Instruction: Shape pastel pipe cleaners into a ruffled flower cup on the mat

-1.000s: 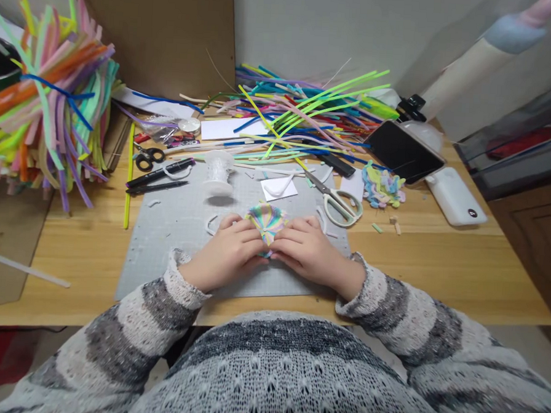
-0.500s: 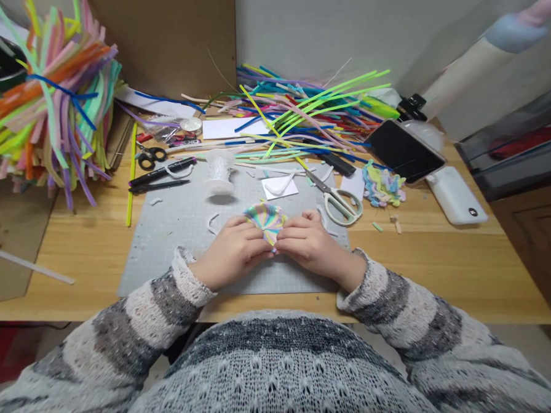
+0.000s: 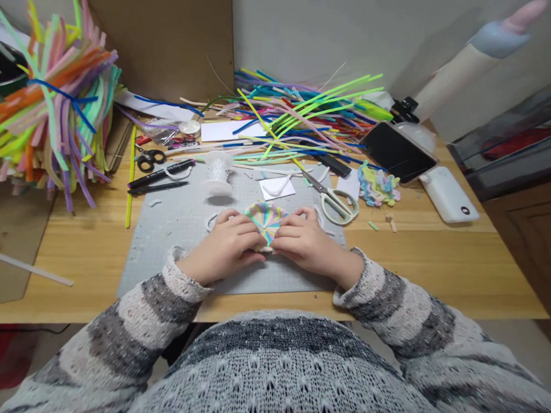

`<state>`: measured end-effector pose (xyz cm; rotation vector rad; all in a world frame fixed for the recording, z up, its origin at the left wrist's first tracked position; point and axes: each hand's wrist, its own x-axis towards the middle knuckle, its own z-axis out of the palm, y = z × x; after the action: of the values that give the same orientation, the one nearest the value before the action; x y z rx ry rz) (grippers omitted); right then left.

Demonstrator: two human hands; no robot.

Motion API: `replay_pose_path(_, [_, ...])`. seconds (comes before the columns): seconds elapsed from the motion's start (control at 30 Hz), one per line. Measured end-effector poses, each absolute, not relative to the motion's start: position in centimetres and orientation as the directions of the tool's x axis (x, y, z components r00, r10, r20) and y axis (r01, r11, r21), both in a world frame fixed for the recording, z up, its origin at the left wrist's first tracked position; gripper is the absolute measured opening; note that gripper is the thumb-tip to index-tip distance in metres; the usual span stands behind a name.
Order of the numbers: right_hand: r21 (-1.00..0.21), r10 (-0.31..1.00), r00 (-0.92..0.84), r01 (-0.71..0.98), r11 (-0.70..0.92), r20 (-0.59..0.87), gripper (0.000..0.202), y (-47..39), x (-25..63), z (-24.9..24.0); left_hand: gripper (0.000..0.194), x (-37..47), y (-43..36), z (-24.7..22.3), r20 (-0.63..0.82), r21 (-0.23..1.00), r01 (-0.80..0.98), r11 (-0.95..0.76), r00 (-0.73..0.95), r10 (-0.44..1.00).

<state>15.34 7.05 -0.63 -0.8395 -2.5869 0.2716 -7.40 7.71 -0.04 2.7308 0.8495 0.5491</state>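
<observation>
A round, pleated disc in pastel stripes [image 3: 264, 221] lies over the grey cutting mat [image 3: 162, 250], between my hands. My left hand [image 3: 230, 244] has its curled fingers on the disc's left and lower left edge. From the other side, my right hand [image 3: 301, 240] closes its fingers on the right edge. The fingertips of both hands nearly meet at the lower rim. Just beyond the disc is a small white card [image 3: 277, 189] with a curved white piece on it. Scissors with pale handles [image 3: 338, 205] rest to the right of the card.
Coloured pipe cleaners [image 3: 308, 109] are heaped at the back, and a large bundle [image 3: 50, 102] stands at left. A clear spool [image 3: 218, 177], black scissors [image 3: 149, 159], pens [image 3: 161, 174], a phone [image 3: 398, 152], a white power bank [image 3: 450, 195] and pastel curls [image 3: 379, 185] surround the mat.
The disc now shows rounder and flatter, with more of its striped face visible. My left hand has shifted slightly left, its fingers spread a little along the edge.
</observation>
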Motion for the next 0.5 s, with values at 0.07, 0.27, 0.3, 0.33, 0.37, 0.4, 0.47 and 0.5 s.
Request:
replay_pose_path(0.07, [-0.302, 0.601, -0.738, 0.523, 0.797, 0.308, 0.017, 7.1, 15.5, -0.6, 0.014, -7.5, 7.8, 0.1, 0.289, 0.319, 0.501, -0.804, 0.757, 0.586])
replay_pose_path(0.27, [-0.3, 0.606, -0.724, 0.528, 0.795, 0.331, 0.019, 6.6, 14.8, -0.8, 0.02, -6.6, 7.2, -0.3, 0.315, 0.303, 0.484, -0.821, 0.762, 0.565])
replay_pose_path(0.3, [-0.295, 0.606, -0.718, 0.53, 0.795, 0.342, 0.021, 6.5, 14.6, -0.9, 0.02, -6.4, 7.1, -0.4, 0.321, 0.3, 0.484, -0.822, 0.76, 0.565])
replay_pose_path(0.33, [-0.291, 0.605, -0.715, 0.53, 0.796, 0.351, 0.022, 6.4, 14.5, -1.0, 0.021, -6.2, 7.0, -0.5, 0.328, 0.3, 0.484, -0.822, 0.757, 0.565])
replay_pose_path(0.37, [-0.288, 0.602, -0.713, 0.529, 0.798, 0.358, 0.022, 6.4, 14.4, -1.1, 0.021, -6.2, 6.9, -0.5, 0.331, 0.303, 0.484, -0.821, 0.754, 0.567])
replay_pose_path(0.4, [-0.285, 0.599, -0.713, 0.527, 0.801, 0.364, 0.021, 6.4, 14.5, -1.1, 0.021, -6.2, 6.9, -0.4, 0.33, 0.31, 0.483, -0.818, 0.753, 0.57])
replay_pose_path(0.47, [-0.283, 0.592, -0.715, 0.52, 0.806, 0.373, 0.019, 6.7, 14.9, -1.1, 0.018, -6.5, 7.1, -0.2, 0.308, 0.334, 0.483, -0.81, 0.756, 0.577])
replay_pose_path(0.5, [-0.283, 0.59, -0.716, 0.518, 0.807, 0.373, 0.018, 6.9, 15.3, -1.0, 0.02, -6.7, 7.2, -0.1, 0.29, 0.344, 0.487, -0.803, 0.758, 0.584])
